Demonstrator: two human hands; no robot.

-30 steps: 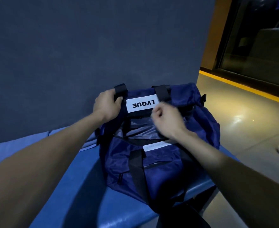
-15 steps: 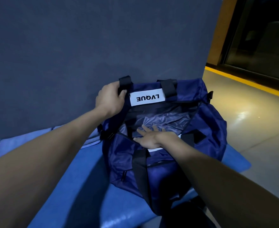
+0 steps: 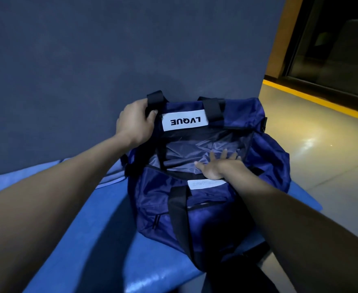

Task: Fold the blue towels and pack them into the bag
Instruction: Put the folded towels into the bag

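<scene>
A dark blue duffel bag (image 3: 269, 166) with black straps and a white label stands open on a blue padded seat. My left hand (image 3: 134, 121) grips the bag's far rim at the left black strap, holding the mouth open. Reaching into the opening, my right hand (image 3: 216, 166) lies with fingers spread flat on the grey lining. A light blue towel (image 3: 108, 178) lies on the seat to the left of the bag, largely hidden by my left arm.
The blue seat (image 3: 102, 240) runs along a dark grey wall (image 3: 110, 60). To the right the seat ends at a shiny floor (image 3: 321, 155) with a yellow strip and a dark glass door behind it.
My right hand let go of the bag's rim and went down into the opening, spreading flat on the lining. The bag's mouth now gapes wider. My left hand kept its hold.
</scene>
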